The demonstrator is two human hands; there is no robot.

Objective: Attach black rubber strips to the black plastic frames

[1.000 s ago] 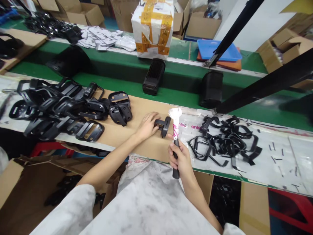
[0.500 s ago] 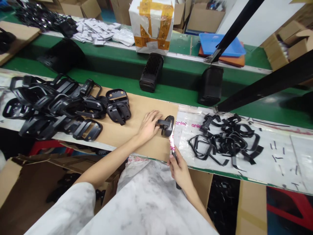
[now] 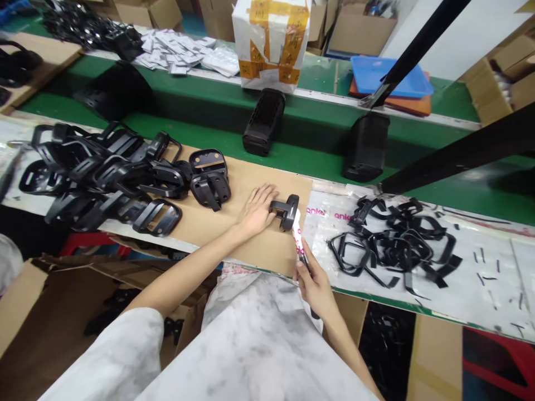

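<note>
Pinning matte black plastic buckle on cardboard sheet, left grip spread; right grip pinches film-wrapped tool, now lowered from upright.

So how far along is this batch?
Looks done: a heap of black plastic frames on the cardboard at left. In hand: one frame under the left hand, with the right hand holding a white-wrapped tool beside it. Left: a tangle of loose black loops on the plastic sheet at right.
</note>
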